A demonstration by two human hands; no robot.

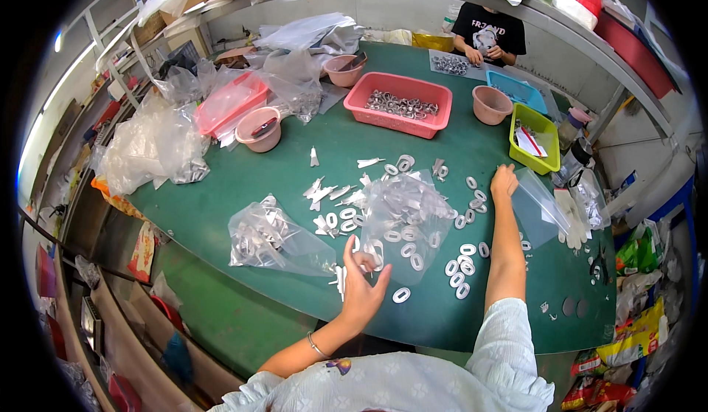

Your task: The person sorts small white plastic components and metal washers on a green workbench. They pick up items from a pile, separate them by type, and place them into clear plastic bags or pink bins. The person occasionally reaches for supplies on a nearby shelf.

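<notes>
My left hand (363, 288) is over the front middle of the green table, thumb and index finger spread apart. Near its fingertips is a silver oval ring piece (377, 250); whether they touch is hard to tell. Beside it a clear plastic bag (402, 258) lies over a heap of silver parts. Farther right, my right hand (504, 181) is closed at the left edge of a clear plastic sheet or bag (542, 204); what its fingers hold is hidden. Loose oval rings (462, 268) lie between my arms. A filled clear bag (258, 233) rests left of my left hand.
A pink basket (397, 126) with metal parts stands at the back, a pink bowl (492, 106) and a lime-green basket (535, 163) to its right. White gloves (569, 220) lie on the right. Plastic bags (151, 150) pile up at the left. A person (488, 36) works across the table.
</notes>
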